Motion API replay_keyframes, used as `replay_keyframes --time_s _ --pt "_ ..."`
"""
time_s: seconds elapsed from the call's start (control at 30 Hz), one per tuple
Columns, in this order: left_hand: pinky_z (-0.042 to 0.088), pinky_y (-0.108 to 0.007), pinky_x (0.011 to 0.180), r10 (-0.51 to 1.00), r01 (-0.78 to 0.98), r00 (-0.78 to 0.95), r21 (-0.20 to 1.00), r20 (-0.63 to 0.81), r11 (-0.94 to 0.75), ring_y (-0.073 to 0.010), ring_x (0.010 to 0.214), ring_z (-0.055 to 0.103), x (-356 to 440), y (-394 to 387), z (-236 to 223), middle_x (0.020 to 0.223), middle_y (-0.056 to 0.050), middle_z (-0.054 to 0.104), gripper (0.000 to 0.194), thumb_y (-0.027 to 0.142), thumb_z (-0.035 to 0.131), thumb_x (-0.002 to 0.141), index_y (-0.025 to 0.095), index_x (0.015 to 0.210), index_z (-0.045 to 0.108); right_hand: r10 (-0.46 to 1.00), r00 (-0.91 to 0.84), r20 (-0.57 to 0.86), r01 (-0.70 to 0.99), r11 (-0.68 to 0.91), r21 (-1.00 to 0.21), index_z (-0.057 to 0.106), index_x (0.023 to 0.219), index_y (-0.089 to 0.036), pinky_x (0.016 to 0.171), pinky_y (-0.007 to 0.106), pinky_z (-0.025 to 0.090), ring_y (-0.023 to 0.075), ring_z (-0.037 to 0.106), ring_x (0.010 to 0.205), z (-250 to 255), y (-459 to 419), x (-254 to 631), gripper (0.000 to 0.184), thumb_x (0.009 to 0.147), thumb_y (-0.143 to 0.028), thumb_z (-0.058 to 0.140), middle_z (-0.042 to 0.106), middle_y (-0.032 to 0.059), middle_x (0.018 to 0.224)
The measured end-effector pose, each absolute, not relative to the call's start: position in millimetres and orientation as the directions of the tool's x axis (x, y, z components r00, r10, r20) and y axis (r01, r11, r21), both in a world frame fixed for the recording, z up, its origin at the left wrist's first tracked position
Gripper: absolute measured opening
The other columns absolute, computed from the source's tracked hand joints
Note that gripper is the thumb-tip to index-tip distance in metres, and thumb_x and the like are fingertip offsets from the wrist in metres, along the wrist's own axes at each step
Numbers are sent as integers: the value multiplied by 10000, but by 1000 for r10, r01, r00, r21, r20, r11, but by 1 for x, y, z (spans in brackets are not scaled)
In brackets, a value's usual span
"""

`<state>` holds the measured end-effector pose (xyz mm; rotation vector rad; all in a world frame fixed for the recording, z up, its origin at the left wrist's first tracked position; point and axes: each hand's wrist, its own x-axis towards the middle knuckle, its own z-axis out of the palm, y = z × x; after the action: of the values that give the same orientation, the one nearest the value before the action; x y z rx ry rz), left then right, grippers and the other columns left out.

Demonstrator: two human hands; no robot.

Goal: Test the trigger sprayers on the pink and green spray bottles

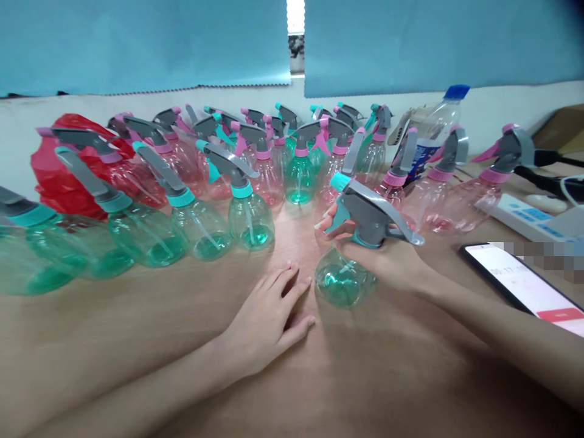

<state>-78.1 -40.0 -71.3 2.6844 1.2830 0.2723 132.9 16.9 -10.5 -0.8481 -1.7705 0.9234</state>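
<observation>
My right hand [387,258] is wrapped around the neck of a green spray bottle [344,283] with a grey and turquoise trigger head. That bottle stands on the wooden table [228,389], and the fingers partly pass behind its head. Flat on the tabletop, just left of its base, lies my left hand [271,316], fingers loosely spread and holding nothing. Closest beyond the left hand is another green spray bottle [252,222], upright in a row of green ones to the left.
Pink and green spray bottles [298,173] crowd the back. A red plastic bag [64,164] sits behind the left row. On the right are a phone [524,286] with a running timer, a power strip [529,219], and a water bottle [444,121] with a blue cap.
</observation>
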Motion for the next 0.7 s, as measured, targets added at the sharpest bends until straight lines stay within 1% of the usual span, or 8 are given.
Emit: replay_keyframes --time_s 0.13,0.27,0.37,0.53,0.7 --pt "378 -542 1080 781 750 615 229 105 -621 -343 1360 390 -77 -40 -70 1453 -195 445 509 428 491 951 131 1364 490 852 -284 439 172 496 -851 616 858 -262 772 366 577 203 675 858 -13 16 134 202 698 -144 579 703 7 971" --pt "378 -539 1081 781 747 615 234 111 -622 -337 1362 390 -76 -40 -71 1447 -192 454 508 429 485 952 135 1366 486 864 -267 427 170 478 -862 610 814 -271 716 346 580 189 671 778 -14 15 135 190 686 -132 592 704 1 974" --pt "375 -536 1086 781 747 613 236 115 -621 -337 1365 387 -76 -40 -72 1455 -188 447 506 425 497 948 140 1366 486 863 -261 433 202 488 -849 634 865 -268 717 340 581 181 669 763 -13 15 135 209 705 -146 580 706 0 1003" --pt "374 -529 1084 781 753 615 215 110 -622 -332 1370 378 -77 -41 -74 1458 -187 442 517 443 488 954 140 1373 479 856 -294 425 240 496 -834 648 959 -260 735 354 583 203 688 776 -9 16 135 271 720 -163 566 715 0 866" --pt "368 -525 1089 779 751 617 210 115 -626 -333 1365 382 -78 -40 -74 1454 -180 446 527 447 492 953 144 1383 464 831 -294 471 248 543 -802 652 1094 -312 817 404 575 249 685 922 -7 15 132 396 733 -172 572 721 -2 943"
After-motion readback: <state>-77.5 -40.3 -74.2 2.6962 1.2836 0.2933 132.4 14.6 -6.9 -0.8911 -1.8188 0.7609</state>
